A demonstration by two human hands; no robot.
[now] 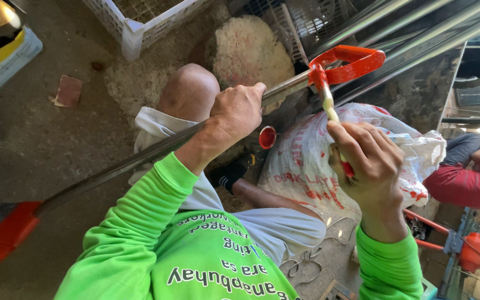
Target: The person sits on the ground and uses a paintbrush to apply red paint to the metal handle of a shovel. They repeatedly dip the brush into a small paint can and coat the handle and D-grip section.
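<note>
Head view, looking down. The left hand (234, 114), centre of the frame, is closed around a long grey metal bar (140, 158) that runs from the lower left up to a red-painted looped metal end piece (348, 64) at upper centre right. The right hand (370, 161), right of centre, pinches a small paintbrush with a pale handle (330, 108); its tip touches the looped piece where it joins the bar. Below the bar lie a small round red paint lid or cup (267, 137) and a white printed woven sack (312, 161); a white plastic slatted crate (140, 19) stands at upper left on the rough concrete floor (40, 144). Risks, as judged: wet red paint could drip onto the sack or the bent knee (190, 89) beneath; the bar could rotate or sag in a single-handed hold, smearing the fresh coat; the nearby container could tip if knocked.
</note>
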